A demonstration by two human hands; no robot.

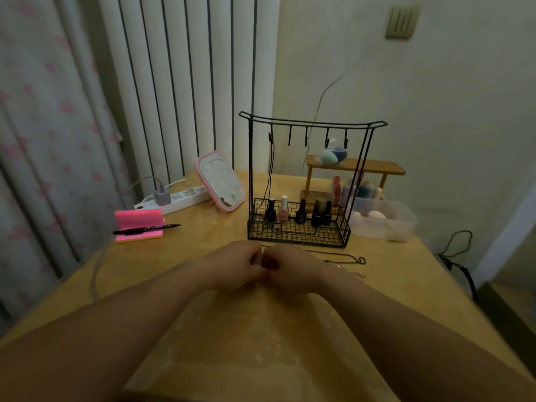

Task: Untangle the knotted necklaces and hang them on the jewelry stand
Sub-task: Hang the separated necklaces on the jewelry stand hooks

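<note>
Our left hand (237, 264) and right hand (285, 268) touch, fingers curled; we cannot tell what they pinch. One dark necklace (361, 260) lies on the table (203, 253) beside the right hand. One hanging necklace (272, 163) is on the jewelry stand (313, 123) with five hooks

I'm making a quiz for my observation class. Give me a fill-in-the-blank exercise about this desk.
A black pen lies on the ___ sticky notes.
On the jewelry stand, one cord hangs from the ___ hook.
The left hand and right hand pinch a necklace in ___ of the stand.
Missing words: pink, leftmost, front.
</note>
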